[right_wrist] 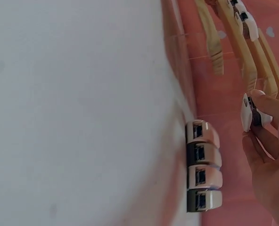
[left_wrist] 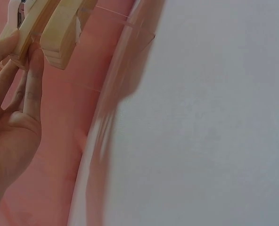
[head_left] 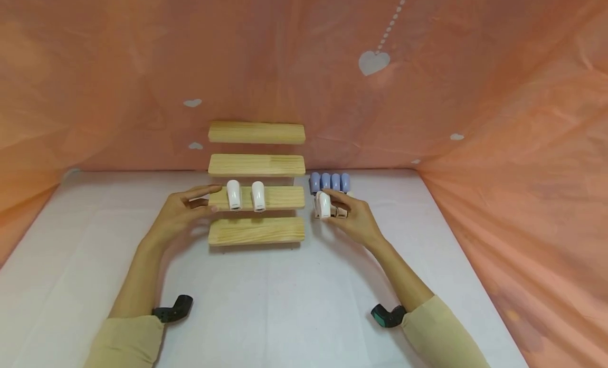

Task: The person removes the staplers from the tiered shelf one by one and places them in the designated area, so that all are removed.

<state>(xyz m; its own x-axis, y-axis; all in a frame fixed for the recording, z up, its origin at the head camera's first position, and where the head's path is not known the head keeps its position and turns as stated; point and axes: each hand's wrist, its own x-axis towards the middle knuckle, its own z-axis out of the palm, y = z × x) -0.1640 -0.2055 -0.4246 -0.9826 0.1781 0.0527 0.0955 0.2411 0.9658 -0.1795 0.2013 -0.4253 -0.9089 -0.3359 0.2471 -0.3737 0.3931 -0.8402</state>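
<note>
My left hand (head_left: 182,212) grips the left end of the third wooden shelf board (head_left: 285,197), with the thumb on the front side and fingers behind. On that board two small white staplers (head_left: 234,195) stand side by side, left of its middle. My right hand (head_left: 353,217) pinches another white stapler (head_left: 324,205) between thumb and fingers, just right of the board's right end. In the right wrist view this held stapler (right_wrist: 246,113) appears off the table, its two arms spread apart. Just behind the right hand stands a row of purple staplers (head_left: 315,182).
More wooden boards lie above and below, among them the top board (head_left: 256,132) and the bottom board (head_left: 256,232). Clear supports show between them. A row of pale staplers (right_wrist: 204,176) sits on the white table (head_left: 266,299). Pink cloth (head_left: 328,93) hangs behind and at both sides.
</note>
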